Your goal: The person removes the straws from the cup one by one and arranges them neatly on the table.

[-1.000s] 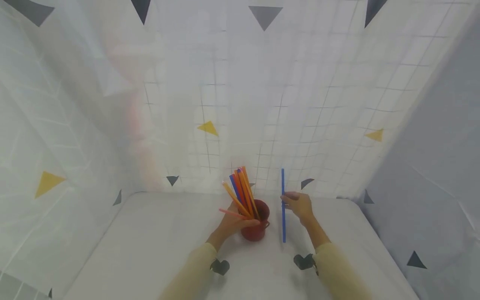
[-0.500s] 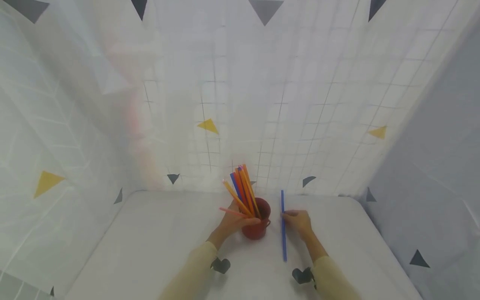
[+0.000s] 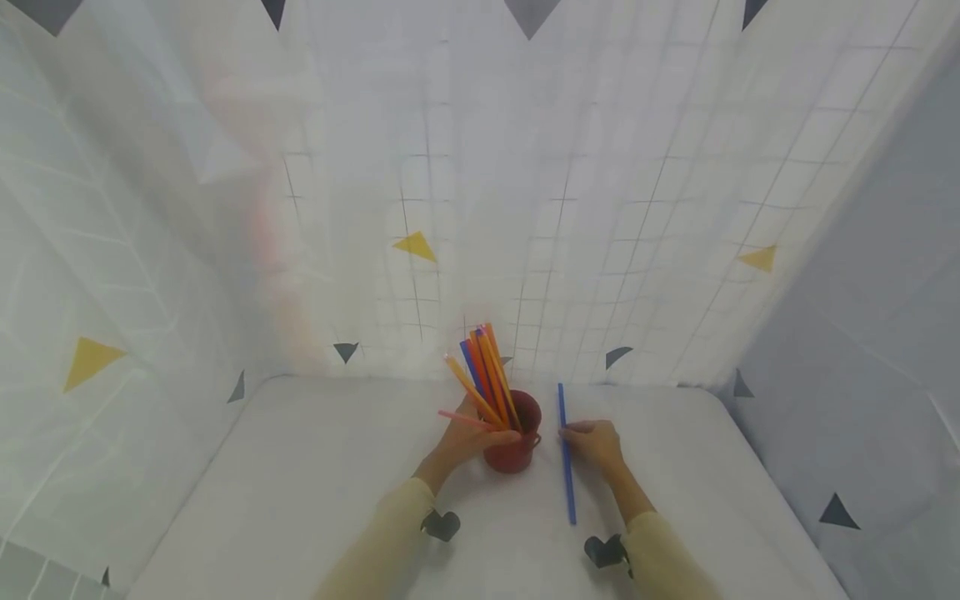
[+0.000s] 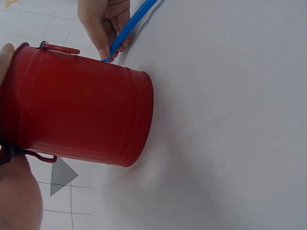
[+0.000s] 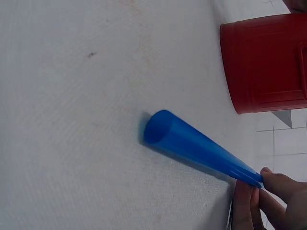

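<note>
In the head view my left hand [image 3: 463, 440] grips a small red metal bucket [image 3: 510, 458] near its rim, thumb on the near side. Several orange, blue and red drinking straws [image 3: 487, 379] stand in the bucket, leaning left; a pink straw [image 3: 459, 418] sticks out low over the hand. To the right of the bucket, my right hand [image 3: 596, 443] pinches a blue straw [image 3: 568, 483] between thumb and fingers. The right wrist view shows this blue straw [image 5: 192, 146] with its hollow end at or just above the cloth; contact is hard to tell.
A white cloth covers the table [image 3: 322, 467]. White sheets with grid lines and triangles form a back wall [image 3: 480, 208] and side walls. In the left wrist view, a wire handle lug [image 4: 60, 48] juts from the bucket's side.
My right hand has lowered the blue straw toward the tabletop and nearer to me; its top has since tilted slightly left. My left hand keeps its hold on the bucket.
</note>
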